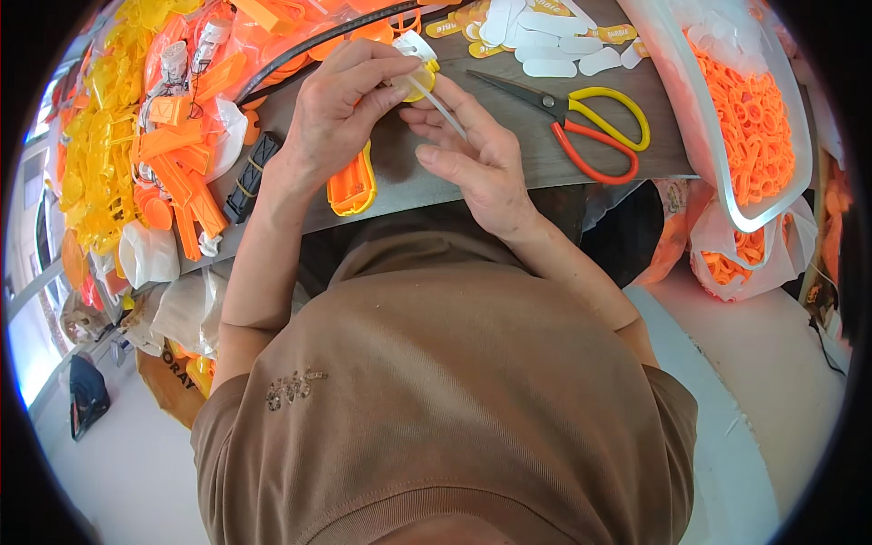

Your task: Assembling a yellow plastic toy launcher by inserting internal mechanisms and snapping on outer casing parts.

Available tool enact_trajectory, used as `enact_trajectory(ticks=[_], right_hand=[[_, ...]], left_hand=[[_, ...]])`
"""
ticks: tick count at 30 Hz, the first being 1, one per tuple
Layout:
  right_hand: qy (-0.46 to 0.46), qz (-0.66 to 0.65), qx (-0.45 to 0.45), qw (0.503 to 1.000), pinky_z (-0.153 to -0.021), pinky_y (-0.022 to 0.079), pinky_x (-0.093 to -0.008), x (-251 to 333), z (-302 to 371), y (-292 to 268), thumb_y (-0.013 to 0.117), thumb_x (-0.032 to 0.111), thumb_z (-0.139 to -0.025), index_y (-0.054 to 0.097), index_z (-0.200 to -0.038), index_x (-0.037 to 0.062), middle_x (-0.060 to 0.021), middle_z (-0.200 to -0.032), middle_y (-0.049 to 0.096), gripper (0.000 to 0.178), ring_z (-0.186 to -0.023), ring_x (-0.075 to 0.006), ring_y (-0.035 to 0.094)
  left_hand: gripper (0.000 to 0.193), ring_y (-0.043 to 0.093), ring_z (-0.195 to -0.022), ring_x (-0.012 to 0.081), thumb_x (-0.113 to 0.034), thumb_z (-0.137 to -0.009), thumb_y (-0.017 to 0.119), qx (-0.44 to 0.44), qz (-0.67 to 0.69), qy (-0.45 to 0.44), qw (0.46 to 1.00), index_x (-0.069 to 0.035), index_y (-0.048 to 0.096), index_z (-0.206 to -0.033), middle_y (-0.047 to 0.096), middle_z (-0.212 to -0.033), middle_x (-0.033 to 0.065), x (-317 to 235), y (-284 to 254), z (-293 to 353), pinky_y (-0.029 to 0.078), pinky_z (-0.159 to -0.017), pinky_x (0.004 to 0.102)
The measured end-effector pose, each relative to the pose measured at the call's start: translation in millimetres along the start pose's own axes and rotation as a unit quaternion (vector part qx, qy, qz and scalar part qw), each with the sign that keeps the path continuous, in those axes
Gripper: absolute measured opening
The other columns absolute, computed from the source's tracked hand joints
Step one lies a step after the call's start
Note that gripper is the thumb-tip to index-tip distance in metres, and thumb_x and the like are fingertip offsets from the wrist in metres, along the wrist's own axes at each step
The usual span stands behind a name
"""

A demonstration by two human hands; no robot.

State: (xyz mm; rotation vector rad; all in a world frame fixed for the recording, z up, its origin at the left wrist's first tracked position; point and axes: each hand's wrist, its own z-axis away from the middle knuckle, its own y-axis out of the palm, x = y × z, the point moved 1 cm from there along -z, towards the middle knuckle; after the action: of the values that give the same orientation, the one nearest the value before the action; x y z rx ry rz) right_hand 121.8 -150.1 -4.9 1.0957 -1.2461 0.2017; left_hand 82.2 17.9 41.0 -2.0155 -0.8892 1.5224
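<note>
Over the near edge of the table, both hands are at a small yellow and white round plastic part (418,84) with a thin white tube (445,111) sticking out of it. My left hand (336,113) pinches the part between thumb and fingers. The fingers of my right hand (481,163) curl against its other side, along the tube, with the thumb apart from them. An orange and yellow plastic shell (352,186) lies on the table below my left hand. Right of my right hand rest scissors (563,109) with one yellow and one red handle, their blades spread.
White and yellow oval labels (554,41) lie scattered at the back. At right stands a translucent tub (767,204) of small orange rings. Orange parts (177,163), yellow parts (91,163) and a black banded bundle (252,177) crowd the left. A black strip (309,44) curves across behind.
</note>
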Motion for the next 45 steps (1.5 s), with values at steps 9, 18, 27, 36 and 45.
enact_trajectory(ticks=[9, 18, 27, 36, 45], right_hand=[[0.088, 0.018, -0.052, 0.995, -0.082, 0.052, -0.0306, 21.3, -12.1, -11.5, 0.055, 0.012, -0.090, 0.049, -0.126, -0.0051, -0.0108, -0.110, 0.060, 0.040, -0.097, -0.0166, 0.060], [-0.005, 0.605, -0.045, 0.795, -0.064, 0.050, -0.0309, 42.9, -16.3, -19.1, 0.069, 0.021, -0.081, 0.055, -0.114, -0.0007, -0.0138, -0.092, 0.064, 0.042, -0.079, -0.0194, 0.063], [-0.072, 0.579, -0.087, 0.807, -0.068, 0.048, -0.0337, 15.2, -25.0, -4.1, 0.070, 0.016, -0.078, 0.041, -0.126, 0.0006, -0.0144, -0.093, 0.061, 0.058, -0.078, -0.0225, 0.060], [-0.157, 0.622, -0.085, 0.762, -0.074, 0.049, -0.0353, 40.6, -17.6, -5.5, 0.068, 0.009, -0.079, 0.044, -0.124, -0.0012, -0.0178, -0.100, 0.059, 0.052, -0.081, -0.0269, 0.060], [-0.090, 0.757, -0.266, 0.590, -0.065, 0.048, -0.0276, 226.2, 27.0, -106.7, 0.061, 0.005, -0.082, 0.064, -0.095, -0.0002, -0.0090, -0.081, 0.065, 0.014, -0.070, -0.0158, 0.061]], left_hand=[[0.032, 0.056, -0.087, 0.0261, 0.003, -0.070, 0.067, -0.047, -0.128, 0.075, 0.988, -0.004, 0.065, -0.102, 0.060, -0.099, 0.0079, -17.5, 14.5, 4.2, 0.048, -0.076, 0.0353], [0.035, 0.057, -0.101, 0.0278, -0.005, -0.073, 0.071, -0.201, -0.114, -0.032, 0.972, -0.004, 0.064, -0.107, 0.062, -0.112, 0.0106, -5.4, -17.5, 47.2, 0.046, -0.086, 0.0344], [0.066, 0.046, -0.115, 0.0339, -0.020, -0.066, 0.079, -0.147, -0.141, -0.052, 0.978, -0.004, 0.052, -0.124, 0.048, -0.129, 0.0144, -4.7, 8.2, 61.1, 0.041, -0.094, 0.0408], [0.071, 0.043, -0.120, 0.0336, -0.015, -0.066, 0.079, -0.194, -0.100, -0.064, 0.974, -0.001, 0.047, -0.128, 0.046, -0.131, 0.0172, -4.1, 25.5, 56.0, 0.036, -0.100, 0.0407], [0.076, 0.041, -0.125, 0.0313, -0.015, -0.071, 0.078, -0.191, -0.056, -0.080, 0.977, -0.002, 0.040, -0.135, 0.042, -0.135, 0.0178, -3.4, 23.8, 55.5, 0.035, -0.102, 0.0382]])
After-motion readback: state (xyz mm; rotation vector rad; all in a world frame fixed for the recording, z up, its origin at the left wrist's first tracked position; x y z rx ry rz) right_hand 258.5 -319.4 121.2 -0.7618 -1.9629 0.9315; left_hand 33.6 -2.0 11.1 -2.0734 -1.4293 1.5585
